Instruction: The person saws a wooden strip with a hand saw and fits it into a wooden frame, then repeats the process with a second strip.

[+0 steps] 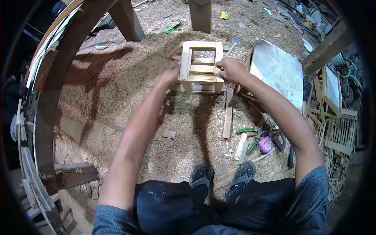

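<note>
A small box-shaped wooden stool frame (203, 78) of pale slats stands in front of me on the shavings-covered floor. A crosswise slat (204, 69) shows inside its opening. My left hand (172, 73) is closed against the left side of the frame; its fingertips are partly hidden there. On the other side, my right hand (232, 70) has its fingers curled on the right rail, close to the end of the slat. Just beyond that hand a thin light stick (231, 49) pokes out at an angle.
Right of the frame stands a box with a pale, stained top (277, 66). Near my feet lie a pink tape measure (265, 145), green-handled pliers (246, 130) and loose wood strips (228, 113). A curved wooden structure (58, 105) rises at left; a stacked scrap pile (338, 137) is at right.
</note>
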{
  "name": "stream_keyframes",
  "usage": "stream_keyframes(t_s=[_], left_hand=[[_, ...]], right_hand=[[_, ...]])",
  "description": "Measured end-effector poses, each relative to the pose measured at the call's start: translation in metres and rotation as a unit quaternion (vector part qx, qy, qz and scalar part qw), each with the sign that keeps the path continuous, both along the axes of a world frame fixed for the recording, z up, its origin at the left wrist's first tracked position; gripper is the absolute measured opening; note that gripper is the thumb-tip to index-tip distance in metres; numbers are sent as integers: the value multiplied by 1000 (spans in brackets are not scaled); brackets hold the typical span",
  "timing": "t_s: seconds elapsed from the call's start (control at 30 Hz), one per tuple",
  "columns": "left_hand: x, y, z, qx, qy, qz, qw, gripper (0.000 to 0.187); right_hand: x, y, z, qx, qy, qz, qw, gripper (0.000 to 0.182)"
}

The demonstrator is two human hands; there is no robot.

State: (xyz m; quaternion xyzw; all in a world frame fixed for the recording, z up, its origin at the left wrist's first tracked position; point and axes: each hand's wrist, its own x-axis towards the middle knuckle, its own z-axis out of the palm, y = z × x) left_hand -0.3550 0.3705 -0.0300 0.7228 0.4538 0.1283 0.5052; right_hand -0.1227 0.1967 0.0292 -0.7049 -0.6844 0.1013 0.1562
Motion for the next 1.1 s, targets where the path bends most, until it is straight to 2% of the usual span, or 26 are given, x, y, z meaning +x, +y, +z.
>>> stream_keyframes(t_s=[0.07, 0.17, 0.2, 0.3, 0.4, 0.5, 0.63, 0.7, 0.73, 0.83, 0.87, 1.0, 1.1], left_hand=[[9, -13, 10, 23, 61, 15, 998, 53], [12, -16, -1, -41, 4, -24, 999, 50], [14, -24, 3, -66, 3, 2, 998, 47], [11, -30, -11, -42, -49, 19, 998, 47], [6, -41, -9, -29, -12, 37, 999, 49], [2, -45, -5, -45, 21, 25, 998, 48], [-2, -74, 20, 177, 13, 27, 984, 52], [-4, -80, 25, 318, 25, -3, 948, 54], [-8, -72, 18, 377, -33, -20, 925, 56], [-16, -62, 14, 394, -39, -95, 913, 56], [-15, -62, 15, 372, -58, -107, 920, 50], [-11, -51, 20, 396, -20, -159, 904, 37], [-11, -46, 25, 368, -22, -176, 913, 30]], right_hand=[[7, 7, -7, 1, 16, 14, 1000, 23], [16, 14, -8, 31, 3, 54, 998, 26], [17, 15, -5, 22, -7, 58, 998, 26], [15, 16, -3, -1, -12, 77, 997, 29], [17, 14, 6, -59, -39, 109, 991, 37], [17, 7, 3, -24, -23, 113, 993, 39], [14, 12, 4, -71, -31, 130, 988, 43], [16, 12, 5, -66, -33, 133, 988, 45], [17, 8, 7, -69, -17, 142, 987, 44], [31, 5, -16, 57, 90, 164, 981, 29], [38, 7, -18, 13, 106, 162, 981, 36], [37, -1, -15, -13, 117, 93, 989, 36], [25, -7, -7, 2, 42, 92, 995, 37]])
